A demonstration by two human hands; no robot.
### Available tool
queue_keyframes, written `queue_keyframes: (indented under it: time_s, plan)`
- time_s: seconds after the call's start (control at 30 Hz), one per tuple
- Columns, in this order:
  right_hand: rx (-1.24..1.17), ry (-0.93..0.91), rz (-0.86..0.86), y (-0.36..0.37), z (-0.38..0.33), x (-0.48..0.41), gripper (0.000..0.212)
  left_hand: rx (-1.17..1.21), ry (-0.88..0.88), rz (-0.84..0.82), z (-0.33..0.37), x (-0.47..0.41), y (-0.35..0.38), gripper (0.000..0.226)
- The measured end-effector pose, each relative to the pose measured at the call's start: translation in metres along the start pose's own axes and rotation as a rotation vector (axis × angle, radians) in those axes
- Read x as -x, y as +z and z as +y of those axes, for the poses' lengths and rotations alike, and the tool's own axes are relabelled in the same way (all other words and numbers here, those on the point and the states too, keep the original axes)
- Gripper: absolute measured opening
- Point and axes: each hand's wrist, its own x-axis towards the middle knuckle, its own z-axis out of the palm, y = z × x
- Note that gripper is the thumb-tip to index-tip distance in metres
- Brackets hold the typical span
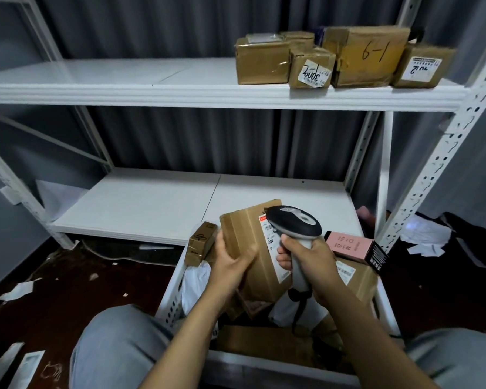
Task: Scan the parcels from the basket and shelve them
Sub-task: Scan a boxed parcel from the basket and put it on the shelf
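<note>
One parcel (244,237), gripped by left hand (230,262); right hand (309,256) grips scanner (295,223) at its 3 o'clock, label (267,230) half hidden beneath.

1. The left hand (230,266) reached forward on a bare forearm and gripped the near left edge of a parcel (250,242).
2. The right hand (310,262) was wrapped round the handle of a scanner (293,224), its fingers (282,258) curled at the front.
3. Both forearms converged from the lower edge, the hands close but apart.
4. Knees in grey trousers were spread to either side.
</note>
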Motion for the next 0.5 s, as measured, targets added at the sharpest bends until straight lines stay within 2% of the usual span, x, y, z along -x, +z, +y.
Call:
queue_keyframes:
  time_s: [0.03,0.07,0.1,0.23,0.37,0.5]
  plan:
    - [0.011,-0.005,0.003,0.001,0.0,0.0,0.022,-0.102,-0.016,-0.017,-0.001,-0.001,0.002,0.124]
    - [0.023,-0.006,-0.004,0.001,-0.001,0.0,0.023,-0.178,-0.027,-0.013,-0.002,-0.002,0.003,0.136]
    - [0.035,-0.003,-0.023,0.001,-0.003,0.0,0.025,-0.233,-0.027,0.001,-0.003,-0.004,0.003,0.137]
    - [0.14,0.027,-0.066,-0.01,-0.008,-0.003,0.024,-0.254,-0.034,0.083,0.0,-0.013,-0.006,0.114]
    - [0.435,-0.028,-0.043,-0.027,-0.022,-0.006,0.02,-0.098,-0.046,0.2,0.006,-0.022,-0.025,0.086]
    - [0.619,-0.11,-0.078,-0.041,-0.043,-0.004,0.012,0.04,-0.035,0.259,0.011,-0.03,-0.043,0.052]
